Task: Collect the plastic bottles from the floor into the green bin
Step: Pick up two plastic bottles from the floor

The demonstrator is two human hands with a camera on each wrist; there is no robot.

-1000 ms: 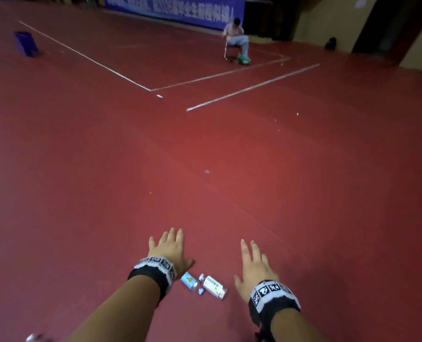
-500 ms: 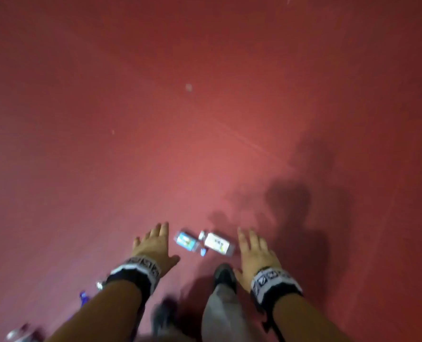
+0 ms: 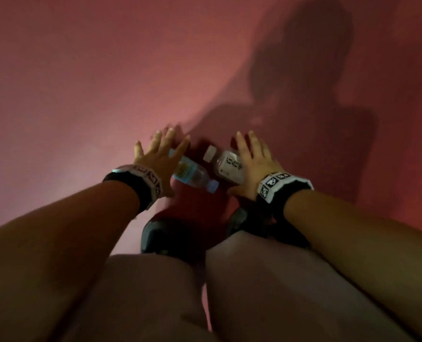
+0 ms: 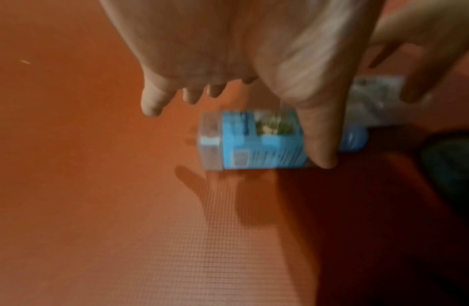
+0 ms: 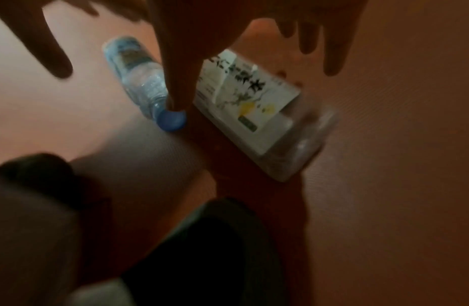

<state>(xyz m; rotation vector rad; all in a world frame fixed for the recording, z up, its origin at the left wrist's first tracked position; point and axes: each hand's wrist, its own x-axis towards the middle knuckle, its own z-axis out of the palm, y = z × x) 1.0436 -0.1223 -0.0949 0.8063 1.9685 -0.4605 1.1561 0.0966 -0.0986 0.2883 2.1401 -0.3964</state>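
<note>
Hands are spread, nothing gripped: left hand (image 3: 157, 156) over blue-label bottle (image 3: 192, 175), right hand (image 3: 253, 160) at 3 o'clock over white-label bottle (image 3: 229, 166).

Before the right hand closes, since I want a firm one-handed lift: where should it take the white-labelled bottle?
Probably around the labelled middle of the white-labelled bottle, coming from above. It lies on its side on the red floor, white cap pointing away, and its broad, flat-sided body faces up under the spread right hand. The blue-capped bottle lies close alongside, so keep the thumb off it.
</note>
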